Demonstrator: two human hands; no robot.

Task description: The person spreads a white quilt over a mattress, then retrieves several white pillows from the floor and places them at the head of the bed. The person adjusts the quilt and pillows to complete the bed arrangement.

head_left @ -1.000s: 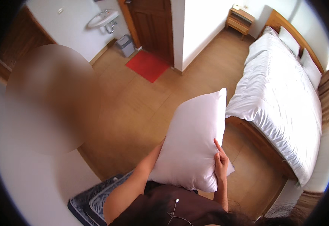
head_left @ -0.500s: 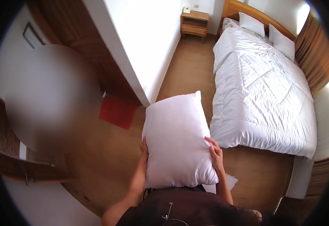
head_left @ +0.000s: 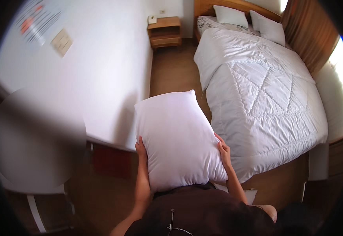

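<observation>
White and plump, a pillow is held up before the person's dark shirt; from where I stand, I see the left hand clasping its left edge and the right hand clasping its right; to the person's right, a white quilt spreads over a bed with a wooden headboard; a small wooden nightstand stands left of the bed's head; a brown curtain hangs on the bed's other side.
</observation>
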